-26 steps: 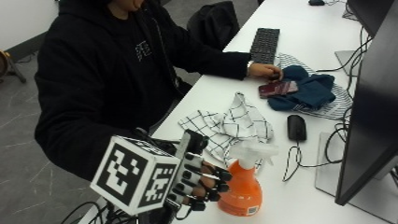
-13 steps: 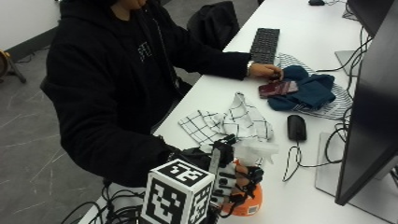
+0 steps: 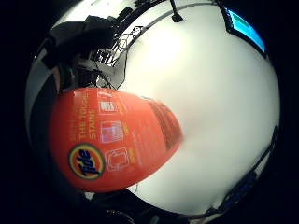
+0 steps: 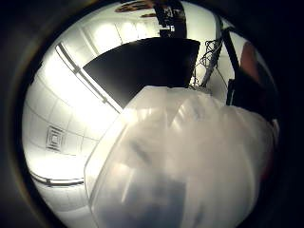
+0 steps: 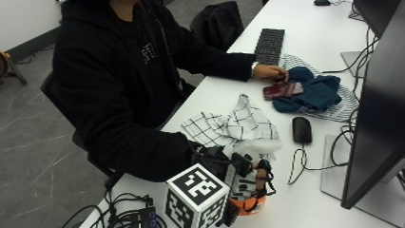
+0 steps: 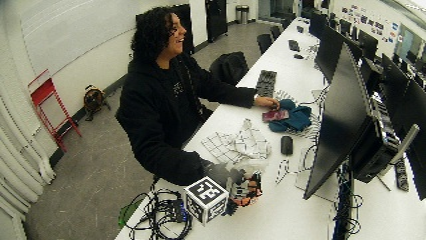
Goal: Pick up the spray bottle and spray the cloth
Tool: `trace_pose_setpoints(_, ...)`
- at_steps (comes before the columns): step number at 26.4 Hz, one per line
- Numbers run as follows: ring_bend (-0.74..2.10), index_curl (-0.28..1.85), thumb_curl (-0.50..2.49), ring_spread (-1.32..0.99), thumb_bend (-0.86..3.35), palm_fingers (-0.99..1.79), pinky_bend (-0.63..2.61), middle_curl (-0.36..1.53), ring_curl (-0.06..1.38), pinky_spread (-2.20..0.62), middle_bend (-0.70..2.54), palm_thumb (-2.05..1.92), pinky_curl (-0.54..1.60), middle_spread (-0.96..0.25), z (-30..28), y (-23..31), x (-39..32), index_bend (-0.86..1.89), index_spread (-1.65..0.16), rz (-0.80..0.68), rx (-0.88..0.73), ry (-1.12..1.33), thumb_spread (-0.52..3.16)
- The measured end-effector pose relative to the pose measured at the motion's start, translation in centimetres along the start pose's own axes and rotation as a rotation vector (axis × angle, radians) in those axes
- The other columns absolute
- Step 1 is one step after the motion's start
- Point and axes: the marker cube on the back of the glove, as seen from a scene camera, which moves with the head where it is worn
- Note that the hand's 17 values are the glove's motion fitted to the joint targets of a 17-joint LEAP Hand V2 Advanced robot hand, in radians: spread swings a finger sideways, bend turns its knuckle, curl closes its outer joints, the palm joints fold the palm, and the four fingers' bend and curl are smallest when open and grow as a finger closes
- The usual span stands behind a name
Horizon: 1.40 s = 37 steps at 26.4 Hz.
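An orange spray bottle [image 5: 248, 207] with a white spray head [image 5: 265, 146] stands near the table's front edge. My gloved right hand [image 5: 244, 183] is wrapped round its neck and body, so only the base and the head show. The orange label [image 3: 112, 140] fills much of the little finger side palm view, and the white spray head [image 4: 190, 161] fills the thumb side palm view. A white cloth with a black check [image 5: 231, 124] lies crumpled on the table just beyond the bottle. In the wide outside view the hand [image 6: 238, 184] sits in front of the checked cloth [image 6: 236, 144].
A black mouse [image 5: 302, 129] lies right of the cloth, with a monitor [image 5: 380, 104] beyond it. Farther back, the bare left hand [image 5: 269, 72] rests on a dark red thing atop blue cloths [image 5: 313, 92], beside a keyboard [image 5: 270, 45]. Cables [image 5: 120, 213] lie at the front left.
My hand has moved right from beside the bottle onto it, and its fingers now curl round the bottle. The cloth and the bare hand stay where they were.
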Motion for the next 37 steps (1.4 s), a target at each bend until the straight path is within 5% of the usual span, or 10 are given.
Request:
trace_pose_setpoints(13, 0.52, 0.44, 0.56, -0.23, -0.03, 1.44, 0.30, 0.50, 0.42, -0.26, 0.56, 0.91, 0.36, -0.20, 1.5, -2.3, -0.7, 0.36, -0.28, -0.117, 0.231, 0.004, 0.53)
trace_pose_setpoints(21, 0.56, 0.48, 0.61, -0.23, -0.03, 1.42, 0.34, 0.52, 0.44, -0.29, 0.60, 0.91, 0.37, -0.20, 1.5, -2.4, -0.7, 0.39, -0.28, -0.116, 0.209, 0.005, 0.47)
trace_pose_setpoints(30, 0.58, 0.51, 0.66, -0.22, -0.03, 1.37, 0.35, 0.54, 0.45, -0.27, 0.64, 0.91, 0.37, -0.18, 1.8, 3.8, -6.0, 0.40, -0.27, -0.134, -0.132, 0.147, 0.44)
trace_pose_setpoints(37, 0.59, 0.52, 0.68, -0.22, -0.03, 1.37, 0.36, 0.54, 0.46, -0.26, 0.64, 0.91, 0.38, -0.18, 2.2, 10.7, -10.3, 0.38, -0.27, -0.070, -0.506, 0.621, 0.44)
